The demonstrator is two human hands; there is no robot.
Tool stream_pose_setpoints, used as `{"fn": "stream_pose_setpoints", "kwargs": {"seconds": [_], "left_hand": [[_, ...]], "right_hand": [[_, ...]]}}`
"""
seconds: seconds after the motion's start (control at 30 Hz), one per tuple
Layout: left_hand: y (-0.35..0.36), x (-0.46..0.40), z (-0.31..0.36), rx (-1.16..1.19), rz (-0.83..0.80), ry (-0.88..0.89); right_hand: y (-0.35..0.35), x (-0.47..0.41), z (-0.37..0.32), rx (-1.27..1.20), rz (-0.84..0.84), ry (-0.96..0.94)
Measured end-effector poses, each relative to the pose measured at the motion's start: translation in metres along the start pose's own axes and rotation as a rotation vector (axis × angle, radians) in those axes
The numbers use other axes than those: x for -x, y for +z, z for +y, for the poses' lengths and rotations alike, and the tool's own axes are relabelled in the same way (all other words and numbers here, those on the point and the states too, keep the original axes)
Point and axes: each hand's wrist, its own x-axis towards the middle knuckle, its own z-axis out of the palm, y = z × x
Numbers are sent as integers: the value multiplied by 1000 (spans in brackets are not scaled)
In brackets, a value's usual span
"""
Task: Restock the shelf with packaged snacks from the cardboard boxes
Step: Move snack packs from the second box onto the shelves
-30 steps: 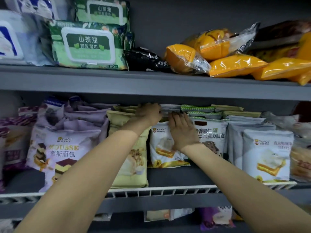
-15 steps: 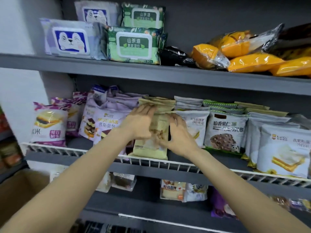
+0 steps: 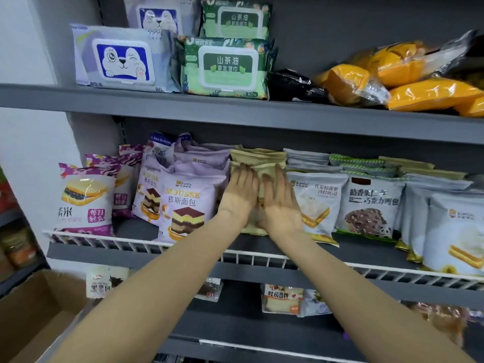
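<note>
- The pale khaki-green plastic snack packet (image 3: 258, 169) stood at the front of its own row on the grey metal middle shelf (image 3: 262, 255), between the lilac mousse-bread packets (image 3: 187, 203) on one side and the white pineapple-toast packets (image 3: 315, 203) on the other.
- It looked light and soft: a puffy, air-filled film bag with soft bread inside, I judged, so it would crush if squeezed hard, and the glossy film would likely slip.
- The flat face or the 2 side edges seemed the safest places to take it; the crimped top seam would do for a pinch.
- The left hand (image 3: 242, 189) lay flat on the packet's front, fingers straight and close together, pressing, not gripping.
- The right hand (image 3: 279, 197) did the same just beside it, palm on the packet, fingers extended upward.
- Both hands were spread open and held nothing; they seemed to be pushing the packet upright against the row behind it.
- A brown cardboard box (image 3: 34, 313) sat low to the left, its contents hidden.
</note>
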Motion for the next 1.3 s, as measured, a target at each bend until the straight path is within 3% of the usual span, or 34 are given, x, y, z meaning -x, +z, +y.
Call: {"fn": "stream_pose_setpoints", "kwargs": {"seconds": [0.13,0.27,0.4,0.53,0.67,0.8,0.87,1.03,1.13,1.3], "left_hand": [[1,-10,2,-22,-27,14],[-19,-14,-18,198,18,12],[-27,-37,-55,416,13,-32],[-16,-57,-70,534,-158,38],[-5,-75,-77,623,-335,-1],[-9,-86,-81,727,-266,-60],[-8,-96,-81,725,-218,-17],[8,-117,-76,638,-322,132],[20,-125,-74,552,-321,100],[25,-130,-73,600,-357,3]], "right_hand": [[3,-14,0,133,-15,-44],[7,-13,4,211,-29,-60],[-9,-19,-5,365,-175,-3],[-15,-26,-8,357,-336,-57],[-14,-28,-9,361,-331,-93],[-15,-34,-6,379,-400,-132],[-15,-33,-4,349,-421,-132],[-18,-31,-4,182,-358,-79],[-13,-35,-8,226,-300,-80],[-11,-45,-16,264,-323,-45]]}}
